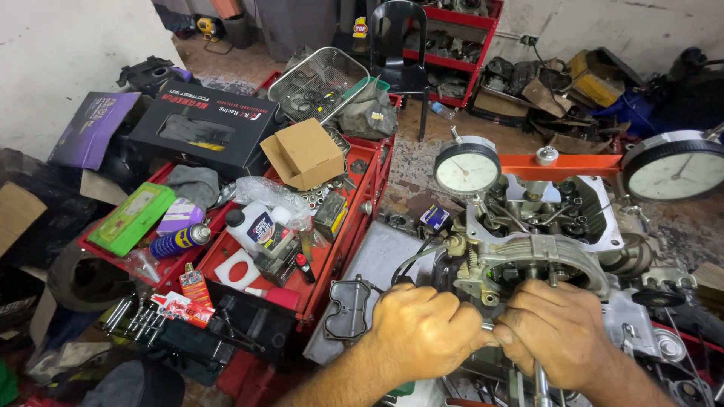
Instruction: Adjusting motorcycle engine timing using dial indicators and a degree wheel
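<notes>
A slim chrome metal tool handle (pixel 540 377) is being gripped by the closed right hand (pixel 556 332), while the left hand (pixel 424 329) is being held fisted beside it, touching. Both are being pressed against a grey cast-metal engine head (pixel 539 252). Two round white dial gauges (pixel 467 169) are being carried above on an orange bar (pixel 562 165). A red metal tray (pixel 354 203) of parts is lying to the left.

Black flat carton (pixel 200 124) at the red tray's (pixel 354 207) far-left corner, purple box (pixel 92 126) beside it. Open brown cardboard box (pixel 305 153) mid-tray. Green flat case (pixel 132 217) at left edge. White bottle, blue label (pixel 260 227); blue-yellow spray can (pixel 179 240) near front.
</notes>
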